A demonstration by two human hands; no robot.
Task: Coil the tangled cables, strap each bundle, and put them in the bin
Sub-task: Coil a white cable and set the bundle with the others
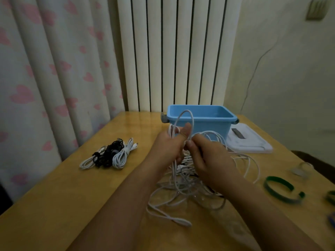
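Note:
A tangle of white cables (183, 192) lies on the wooden table (72, 196) in front of me. My left hand (169, 144) grips several loops of white cable, thumb up, lifted above the heap. My right hand (208, 156) pinches a strand right beside it. One loop (186, 115) arcs up in front of the blue bin (201, 118), which stands at the table's back edge. Three coiled bundles (110, 154), white, black and white, lie side by side at the left. A green strap (279, 189) curls on the table at the right.
A white lid (250, 142) lies to the right of the bin. A second green strap (330, 197) and a clear small object (301, 170) sit near the right edge. A curtain hangs at the left, a radiator stands behind, and a wall is at the right.

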